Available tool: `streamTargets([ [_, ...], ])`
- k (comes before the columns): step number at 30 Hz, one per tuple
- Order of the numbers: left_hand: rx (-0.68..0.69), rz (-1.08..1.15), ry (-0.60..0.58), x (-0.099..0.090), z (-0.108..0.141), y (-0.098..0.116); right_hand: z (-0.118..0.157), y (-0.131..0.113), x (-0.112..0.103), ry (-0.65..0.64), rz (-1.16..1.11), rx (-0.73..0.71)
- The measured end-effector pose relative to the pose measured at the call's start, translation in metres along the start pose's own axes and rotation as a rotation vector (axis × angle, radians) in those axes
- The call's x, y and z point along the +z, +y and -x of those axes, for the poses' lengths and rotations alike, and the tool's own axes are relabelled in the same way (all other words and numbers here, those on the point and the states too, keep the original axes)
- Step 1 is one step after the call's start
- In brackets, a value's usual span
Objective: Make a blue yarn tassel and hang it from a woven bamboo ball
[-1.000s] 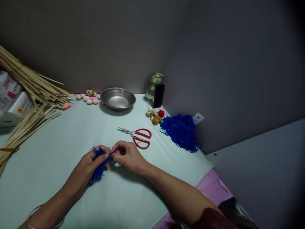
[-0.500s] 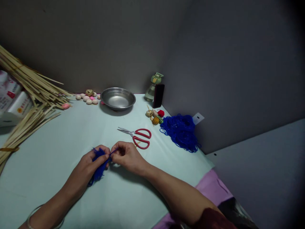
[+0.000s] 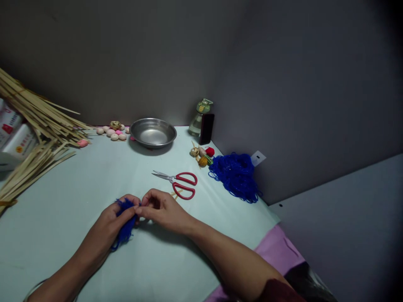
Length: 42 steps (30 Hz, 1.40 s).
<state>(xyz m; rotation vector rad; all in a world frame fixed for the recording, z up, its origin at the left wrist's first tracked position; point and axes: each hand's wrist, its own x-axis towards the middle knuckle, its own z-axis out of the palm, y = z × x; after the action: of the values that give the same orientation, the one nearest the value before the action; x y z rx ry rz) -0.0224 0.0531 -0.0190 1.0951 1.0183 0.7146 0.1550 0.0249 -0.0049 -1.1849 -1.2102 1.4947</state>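
Observation:
A small bundle of blue yarn [image 3: 126, 224] with frayed ends is pinched between the thumb and fingers of my left hand [image 3: 118, 216]. My right hand [image 3: 165, 211] touches the left fingertips at the bundle's right edge, its thumb and forefinger closed on a bit of blue yarn that is mostly hidden. Just beyond my right hand, scissors [image 3: 175, 181] with red handles lie on the pale green tabletop [image 3: 103, 176], blades pointing left. A large loose heap of blue yarn [image 3: 236, 174] rests at the right edge.
Behind stand a steel bowl [image 3: 153, 133], a glass bottle [image 3: 195, 123] and a dark phone [image 3: 207, 129]. Small balls [image 3: 203, 161] lie before the phone, and pale egg-shaped pieces [image 3: 114, 136] left of the bowl. Flat strips [image 3: 40, 113] and white packages [image 3: 19, 140] fill the left side.
My right thumb and forefinger have come in against the left fingertips, and the blue strand stretched between the hands no longer shows. The whole view has shifted slightly.

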Motion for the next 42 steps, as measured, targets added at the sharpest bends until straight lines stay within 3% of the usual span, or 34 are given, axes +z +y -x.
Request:
streamTargets([
  [11,-0.024,-0.020,0.003,0.001,-0.005,-0.003,-0.004,0.002,-0.003,0.088,-0.007,-0.059],
  [18,0.017,-0.045,-0.015,-0.001,-0.003,-0.002,-0.003,-0.004,-0.001,0.048,-0.078,-0.027],
  [24,-0.049,0.027,0.002,0.001,-0.002,0.002,-0.003,-0.001,-0.001,0.068,-0.039,0.011],
  [31,-0.069,0.123,-0.077,0.002,0.001,0.008,-0.004,0.000,-0.001,0.077,-0.041,0.042],
  [38,-0.066,0.174,-0.067,-0.001,0.002,0.010,-0.005,0.004,0.001,0.002,-0.111,0.015],
  [42,-0.030,0.202,0.012,0.000,0.004,0.013,-0.006,0.004,0.001,0.060,-0.172,0.008],
])
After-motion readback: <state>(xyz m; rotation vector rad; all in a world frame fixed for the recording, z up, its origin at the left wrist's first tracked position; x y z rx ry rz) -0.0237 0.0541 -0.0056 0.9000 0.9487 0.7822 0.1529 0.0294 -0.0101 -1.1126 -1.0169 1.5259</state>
